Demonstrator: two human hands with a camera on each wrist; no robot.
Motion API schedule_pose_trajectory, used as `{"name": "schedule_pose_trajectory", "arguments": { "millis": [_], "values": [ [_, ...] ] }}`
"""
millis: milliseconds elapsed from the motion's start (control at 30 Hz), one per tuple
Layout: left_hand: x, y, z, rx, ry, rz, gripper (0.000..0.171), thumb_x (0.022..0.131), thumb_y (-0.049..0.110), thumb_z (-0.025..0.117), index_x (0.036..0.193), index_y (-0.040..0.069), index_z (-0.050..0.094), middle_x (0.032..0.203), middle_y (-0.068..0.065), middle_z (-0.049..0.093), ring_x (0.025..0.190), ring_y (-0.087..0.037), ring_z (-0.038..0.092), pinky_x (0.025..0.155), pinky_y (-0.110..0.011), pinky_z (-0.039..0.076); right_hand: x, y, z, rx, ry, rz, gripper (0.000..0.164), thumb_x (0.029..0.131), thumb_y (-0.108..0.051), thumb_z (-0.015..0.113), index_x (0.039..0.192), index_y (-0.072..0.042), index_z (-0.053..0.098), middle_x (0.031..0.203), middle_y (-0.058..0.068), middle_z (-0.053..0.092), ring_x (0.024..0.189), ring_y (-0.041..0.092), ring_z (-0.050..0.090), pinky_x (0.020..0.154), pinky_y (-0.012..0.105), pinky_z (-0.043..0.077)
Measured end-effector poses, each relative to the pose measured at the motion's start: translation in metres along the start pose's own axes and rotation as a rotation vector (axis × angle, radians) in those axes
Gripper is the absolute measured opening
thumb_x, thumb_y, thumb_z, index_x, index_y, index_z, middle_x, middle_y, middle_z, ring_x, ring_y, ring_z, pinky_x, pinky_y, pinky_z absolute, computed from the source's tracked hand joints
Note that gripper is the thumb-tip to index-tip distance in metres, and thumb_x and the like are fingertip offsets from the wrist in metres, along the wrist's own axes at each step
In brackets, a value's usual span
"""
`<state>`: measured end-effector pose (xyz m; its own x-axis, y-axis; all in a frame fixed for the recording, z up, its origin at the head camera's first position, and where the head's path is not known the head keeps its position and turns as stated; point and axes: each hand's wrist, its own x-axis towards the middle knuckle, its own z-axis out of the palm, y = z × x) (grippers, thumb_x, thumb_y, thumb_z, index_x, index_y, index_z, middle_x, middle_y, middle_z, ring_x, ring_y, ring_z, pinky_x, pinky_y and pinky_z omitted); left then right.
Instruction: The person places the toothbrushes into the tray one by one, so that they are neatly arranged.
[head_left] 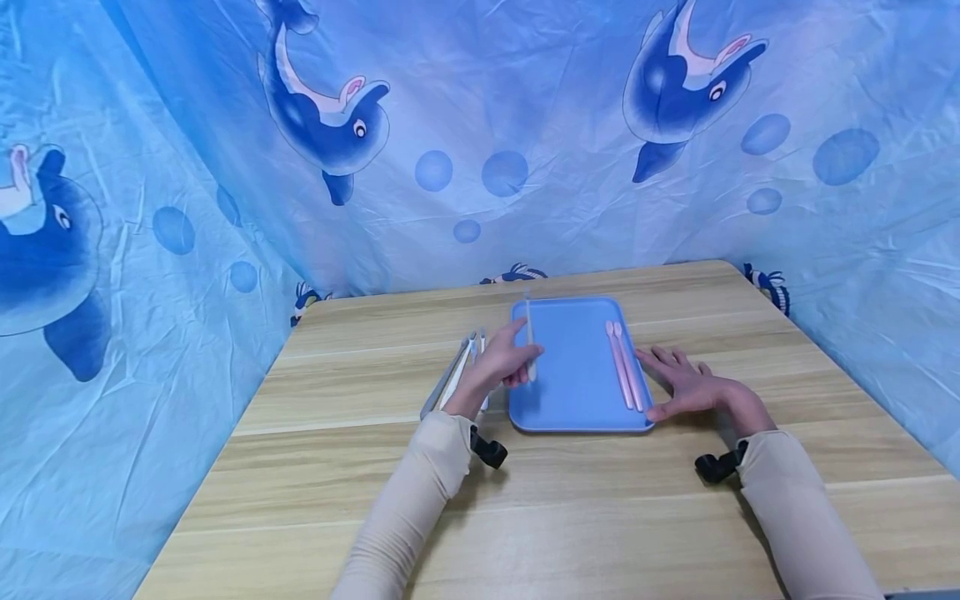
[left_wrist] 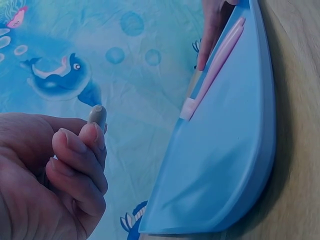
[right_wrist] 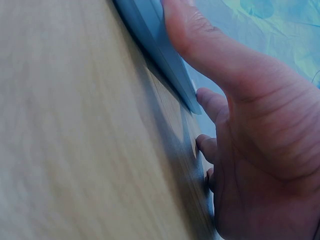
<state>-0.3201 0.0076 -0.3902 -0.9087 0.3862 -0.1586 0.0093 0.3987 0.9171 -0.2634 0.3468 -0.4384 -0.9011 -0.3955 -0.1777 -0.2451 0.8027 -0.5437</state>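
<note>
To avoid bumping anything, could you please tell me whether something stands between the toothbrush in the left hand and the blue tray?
Nothing visible does: the left hand holds the pale toothbrush over the left side of the blue tray. Two pink toothbrushes lie along its right side, well clear.

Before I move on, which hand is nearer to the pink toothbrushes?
Right. The right hand is beside the pink toothbrushes, at the right edge of the blue tray; the left hand is at the opposite edge, holding a slim pale item.
</note>
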Motion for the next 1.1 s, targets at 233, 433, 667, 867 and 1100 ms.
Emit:
{"name": "schedule_pose_trajectory", "arguments": {
  "millis": [233,433,667,867,1100],
  "values": [
    [0.004,0.001,0.007,0.005,-0.003,-0.004,0.080,0.098,0.021,0.063,0.162,0.019,0.016,0.049,-0.002,0.055,0.034,-0.011,0.045,0.035,-0.027,0.036,0.001,0.001,0.000,0.004,-0.002,0.010,0.119,0.075,-0.055,0.080,0.162,-0.011,0.011,0.164,0.034,-0.002,0.145,0.065,-0.008,0.104,0.087,-0.003],
    [0.006,0.004,0.014,0.003,-0.005,0.005,0.079,0.098,0.022,0.063,0.162,0.019,0.017,0.048,-0.002,0.054,0.033,-0.011,0.045,0.036,-0.028,0.036,0.001,0.000,0.000,0.002,-0.001,0.008,0.119,0.074,-0.056,0.079,0.161,-0.012,0.012,0.163,0.035,-0.001,0.145,0.066,-0.008,0.104,0.087,-0.003],
    [0.006,0.008,0.022,-0.009,-0.016,-0.007,0.080,0.098,0.022,0.063,0.162,0.019,0.016,0.048,-0.002,0.054,0.033,-0.011,0.044,0.036,-0.028,0.035,0.001,0.000,0.000,0.002,0.002,0.005,0.119,0.074,-0.054,0.080,0.161,-0.012,0.012,0.163,0.035,-0.001,0.144,0.066,-0.007,0.104,0.087,-0.003],
    [0.007,0.011,0.027,-0.024,-0.019,-0.007,0.079,0.098,0.021,0.063,0.162,0.020,0.017,0.048,-0.002,0.054,0.033,-0.012,0.044,0.034,-0.026,0.034,0.001,0.000,0.000,0.002,0.002,0.002,0.119,0.074,-0.055,0.080,0.161,-0.012,0.012,0.163,0.035,-0.002,0.144,0.067,-0.008,0.104,0.088,-0.003],
    [0.010,0.012,0.036,-0.021,-0.023,-0.011,0.078,0.098,0.023,0.064,0.162,0.021,0.019,0.048,-0.002,0.055,0.034,-0.012,0.045,0.035,-0.027,0.034,0.001,-0.001,0.000,0.008,0.000,0.017,0.119,0.074,-0.055,0.080,0.162,-0.012,0.011,0.164,0.034,-0.002,0.145,0.065,-0.008,0.105,0.087,-0.004]
  ]
}}
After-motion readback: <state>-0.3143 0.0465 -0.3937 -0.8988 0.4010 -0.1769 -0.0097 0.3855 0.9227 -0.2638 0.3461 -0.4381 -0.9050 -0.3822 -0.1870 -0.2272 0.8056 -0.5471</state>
